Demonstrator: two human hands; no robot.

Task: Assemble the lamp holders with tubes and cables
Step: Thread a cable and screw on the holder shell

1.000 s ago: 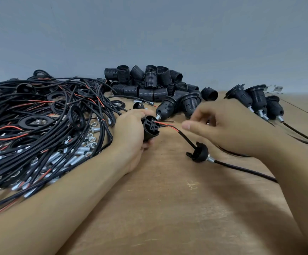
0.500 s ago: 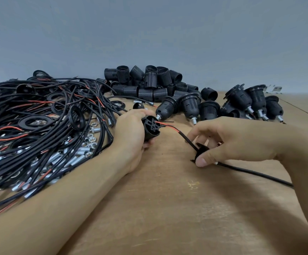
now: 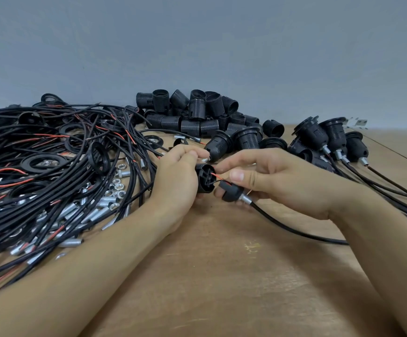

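Note:
My left hand (image 3: 175,181) grips a black lamp holder core (image 3: 205,177), its open back facing right. A short red wire (image 3: 217,176) runs from the core into a black cap (image 3: 231,192) that carries a small metal tube (image 3: 245,198). My right hand (image 3: 277,181) pinches this cap just right of the core, a small gap between the two parts. A black cable (image 3: 292,231) leaves the tube and trails right across the wooden table (image 3: 221,276).
A large tangle of black and red cables (image 3: 51,166) with rings covers the left, with metal tubes and nuts (image 3: 100,205) at its edge. Threaded black sleeves (image 3: 197,113) are piled at the back. Several assembled holders (image 3: 328,139) with cables lie at the right.
My right hand went down to the cap lying on the table, took hold of it and lifted it leftward close to the core. My left hand stayed in place.

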